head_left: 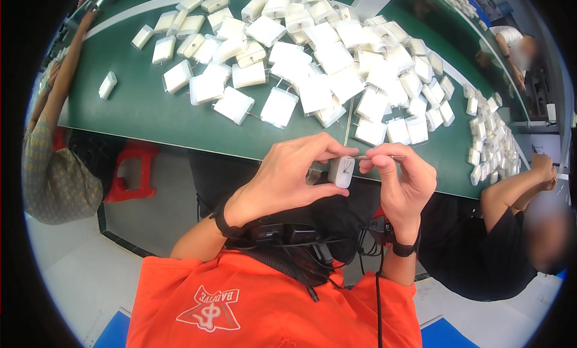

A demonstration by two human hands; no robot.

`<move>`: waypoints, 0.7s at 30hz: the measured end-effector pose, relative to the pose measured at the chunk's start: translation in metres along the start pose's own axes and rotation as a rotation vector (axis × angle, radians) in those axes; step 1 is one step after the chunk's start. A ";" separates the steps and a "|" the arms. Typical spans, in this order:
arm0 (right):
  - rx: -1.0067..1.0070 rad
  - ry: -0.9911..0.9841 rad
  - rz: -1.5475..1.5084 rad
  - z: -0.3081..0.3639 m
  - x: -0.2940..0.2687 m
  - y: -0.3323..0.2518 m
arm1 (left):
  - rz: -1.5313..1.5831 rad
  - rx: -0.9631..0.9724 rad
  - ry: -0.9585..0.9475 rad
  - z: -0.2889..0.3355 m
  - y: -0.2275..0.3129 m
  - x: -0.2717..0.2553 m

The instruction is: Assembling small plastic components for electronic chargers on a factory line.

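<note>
My left hand point(288, 173) is closed around a small white rectangular block point(342, 171), gripping it between thumb and fingers just off the table's near edge. Thin dark wires show on the end face turned toward me. My right hand point(404, 178) pinches a thin rod-like piece point(364, 157), which runs sideways to the top of the block. Whether this is a tool or a wire I cannot tell. Beyond my hands, many similar white blocks point(314, 94) lie heaped on the green table point(150, 101), some with short wires sticking out.
A lone white block point(107, 85) lies far to the left. Another heap point(490, 137) spreads out at the right, near a person in black point(475, 252). Someone in a patterned top point(66, 179) sits at the left beside a red stool point(135, 173). Black cables point(378, 288) hang by my right arm.
</note>
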State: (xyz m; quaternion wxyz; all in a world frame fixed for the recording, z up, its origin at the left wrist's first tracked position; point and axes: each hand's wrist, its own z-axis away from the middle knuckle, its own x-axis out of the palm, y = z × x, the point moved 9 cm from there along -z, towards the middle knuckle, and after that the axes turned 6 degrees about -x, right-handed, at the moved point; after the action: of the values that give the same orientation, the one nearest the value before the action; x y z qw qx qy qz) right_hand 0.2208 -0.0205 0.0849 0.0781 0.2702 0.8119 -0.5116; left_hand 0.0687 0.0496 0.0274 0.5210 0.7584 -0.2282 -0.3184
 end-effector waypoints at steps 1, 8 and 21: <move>-0.001 0.002 0.001 0.000 0.000 0.001 | 0.001 -0.002 -0.001 0.000 0.000 0.000; -0.002 0.009 0.042 0.001 0.000 0.000 | -0.011 0.002 0.001 -0.001 -0.001 0.000; 0.339 -0.265 0.218 -0.033 0.032 0.003 | -0.045 -0.018 0.006 0.002 0.000 0.001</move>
State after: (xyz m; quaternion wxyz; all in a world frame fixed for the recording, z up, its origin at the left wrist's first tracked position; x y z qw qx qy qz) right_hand 0.2008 0.0209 0.0853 0.1921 0.2960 0.6631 -0.6602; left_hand 0.0682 0.0476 0.0265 0.5211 0.7595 -0.2066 -0.3299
